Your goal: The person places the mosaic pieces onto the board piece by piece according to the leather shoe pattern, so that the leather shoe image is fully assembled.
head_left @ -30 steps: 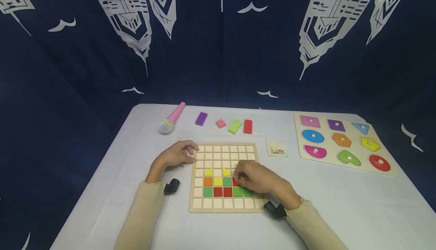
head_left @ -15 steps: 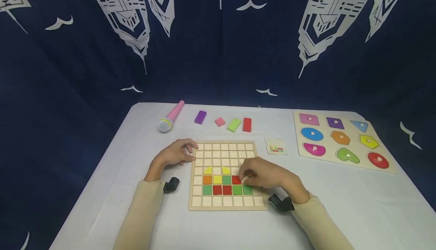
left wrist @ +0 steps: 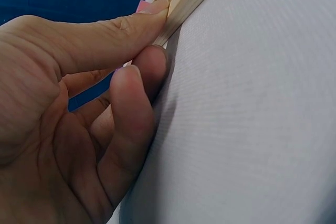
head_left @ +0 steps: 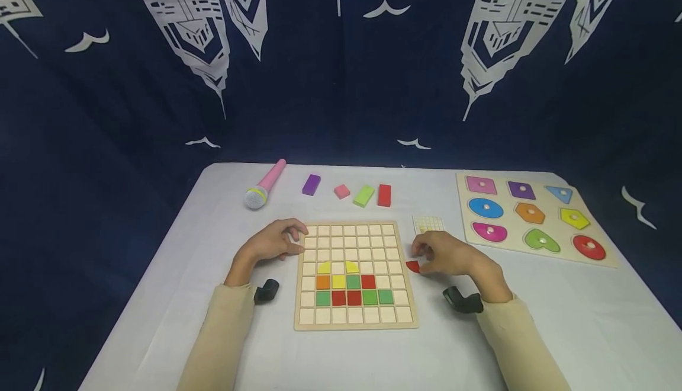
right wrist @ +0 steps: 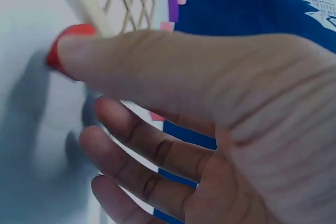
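My left hand holds the left edge of a wooden grid board near its far corner. In the left wrist view the thumb lies on the board's rim with bent fingers close by. Right of the board, my right hand pinches a red curved-edged tile, apparently a quarter circle, just above or on the table; its contact is unclear. The right wrist view has the thumb over the red tile. Coloured square tiles sit in two board rows, including an orange tile, below two yellow rounded tiles.
A small pattern card lies partly behind my right hand. Farther right is a shape puzzle board. Along the back are a pink toy microphone and purple, pink, green and red blocks.
My right hand has moved from over the board to its right side, and a red curved tile now shows in its fingers. The red square in the upper row is uncovered. My left hand stays put.
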`<state>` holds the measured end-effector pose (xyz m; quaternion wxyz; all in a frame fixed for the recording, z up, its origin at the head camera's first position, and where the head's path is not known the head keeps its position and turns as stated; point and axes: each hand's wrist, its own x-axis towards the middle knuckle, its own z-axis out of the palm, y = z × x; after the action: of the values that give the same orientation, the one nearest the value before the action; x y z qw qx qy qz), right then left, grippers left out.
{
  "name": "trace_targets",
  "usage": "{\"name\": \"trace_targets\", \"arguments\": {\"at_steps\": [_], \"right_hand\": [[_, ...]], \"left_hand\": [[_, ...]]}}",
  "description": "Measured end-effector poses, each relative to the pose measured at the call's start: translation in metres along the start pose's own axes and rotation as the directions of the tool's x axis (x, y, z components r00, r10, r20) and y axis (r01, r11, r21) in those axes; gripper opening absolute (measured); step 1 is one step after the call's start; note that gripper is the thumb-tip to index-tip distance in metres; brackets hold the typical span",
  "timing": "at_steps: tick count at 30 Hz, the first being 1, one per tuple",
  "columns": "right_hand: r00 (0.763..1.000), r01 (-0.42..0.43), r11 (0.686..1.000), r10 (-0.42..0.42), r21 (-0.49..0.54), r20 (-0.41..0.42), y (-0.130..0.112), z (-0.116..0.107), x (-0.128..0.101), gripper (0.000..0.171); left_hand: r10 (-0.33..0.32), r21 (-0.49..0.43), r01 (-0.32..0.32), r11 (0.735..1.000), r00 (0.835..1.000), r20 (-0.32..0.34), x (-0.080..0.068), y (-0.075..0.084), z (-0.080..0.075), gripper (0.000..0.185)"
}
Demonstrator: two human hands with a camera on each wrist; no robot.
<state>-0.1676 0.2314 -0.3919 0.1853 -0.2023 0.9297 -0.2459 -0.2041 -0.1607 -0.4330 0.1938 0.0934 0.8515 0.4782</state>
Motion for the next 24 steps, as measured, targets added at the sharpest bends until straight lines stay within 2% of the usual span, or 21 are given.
{"name": "trace_targets", "arguments": {"at_steps": [6, 15, 20, 24], "right_hand": [[1.000, 0.015, 1.000, -0.015, 0.013, 0.009, 0.001, 0.009, 0.006, 0.026], [0.997, 0.075, 0.996, -0.076, -0.058, -0.019, 0.002, 0.007, 0.004, 0.010], [0.994, 0.102, 0.994, -0.103, -0.042, -0.038, -0.007, 0.005, 0.003, 0.017], [0.990, 0.136, 0.991, -0.137, -0.018, -0.029, -0.021, 0.012, 0.005, 0.022]], "left_hand": [[-0.001, -0.003, 0.001, 1.000, 1.000, -0.002, -0.001, 0.000, 0.001, 0.041], [-0.002, 0.005, 0.002, 1.000, 1.000, 0.011, 0.000, -0.001, 0.000, 0.040], [-0.004, 0.010, 0.004, 1.000, 1.000, 0.010, 0.001, -0.002, -0.001, 0.041], [-0.002, 0.004, 0.002, 1.000, 1.000, 0.010, 0.000, -0.002, -0.001, 0.042]]}}
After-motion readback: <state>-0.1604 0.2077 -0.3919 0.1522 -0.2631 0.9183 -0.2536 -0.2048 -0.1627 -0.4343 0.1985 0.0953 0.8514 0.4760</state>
